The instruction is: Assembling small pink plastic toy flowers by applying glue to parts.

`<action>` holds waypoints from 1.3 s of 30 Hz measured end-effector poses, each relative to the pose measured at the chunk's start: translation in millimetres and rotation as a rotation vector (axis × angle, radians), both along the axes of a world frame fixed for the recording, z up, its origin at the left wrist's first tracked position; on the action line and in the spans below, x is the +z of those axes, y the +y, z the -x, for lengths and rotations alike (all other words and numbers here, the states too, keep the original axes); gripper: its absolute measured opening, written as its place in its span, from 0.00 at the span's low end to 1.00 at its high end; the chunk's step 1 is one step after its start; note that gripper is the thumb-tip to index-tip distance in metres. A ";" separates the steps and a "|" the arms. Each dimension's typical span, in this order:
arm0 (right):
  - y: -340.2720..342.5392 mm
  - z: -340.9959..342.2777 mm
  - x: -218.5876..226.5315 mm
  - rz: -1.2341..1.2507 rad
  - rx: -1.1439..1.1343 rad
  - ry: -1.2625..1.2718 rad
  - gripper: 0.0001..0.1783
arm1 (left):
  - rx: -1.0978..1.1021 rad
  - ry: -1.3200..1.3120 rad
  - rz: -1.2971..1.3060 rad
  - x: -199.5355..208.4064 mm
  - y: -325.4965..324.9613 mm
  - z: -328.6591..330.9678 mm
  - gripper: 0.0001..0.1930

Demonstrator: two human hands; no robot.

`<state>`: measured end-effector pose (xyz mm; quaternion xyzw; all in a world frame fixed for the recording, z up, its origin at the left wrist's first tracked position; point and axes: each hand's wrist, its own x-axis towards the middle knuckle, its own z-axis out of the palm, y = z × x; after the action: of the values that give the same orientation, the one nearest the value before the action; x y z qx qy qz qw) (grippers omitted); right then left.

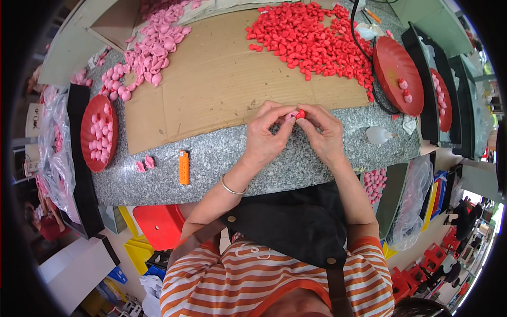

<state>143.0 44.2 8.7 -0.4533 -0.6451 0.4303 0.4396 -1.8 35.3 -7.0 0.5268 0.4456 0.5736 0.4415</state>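
Near the front edge of the cardboard, my left hand (266, 134) pinches a small pink plastic piece (290, 116) between thumb and fingertips. My right hand (323, 134) grips a small glossy red piece (300, 114) the same way. The two pieces touch or nearly touch; fingers hide much of both. Beyond my hands a big heap of red pieces (311, 39) covers the right part of the cardboard sheet (211, 79). Pink pieces (153, 50), some rounded and some open like shells, are piled at its left.
A red plate (87, 132) of pink balls stands at the left. At the right, another red plate (393, 58) holds two pink-and-red balls. On the granite table (222, 158) lie an orange lighter (184, 168), two pink scraps (144, 164) and a small translucent bottle (378, 135).
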 end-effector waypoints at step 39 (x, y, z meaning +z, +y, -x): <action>5.4 -6.9 -22.3 0.260 0.061 0.387 0.13 | 0.016 0.058 -0.048 -6.1 0.7 -6.7 0.07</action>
<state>149.9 49.6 -13.6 -0.3955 -0.5014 0.6017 0.4798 4.9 36.0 -13.1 0.5500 0.4484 0.5723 0.4110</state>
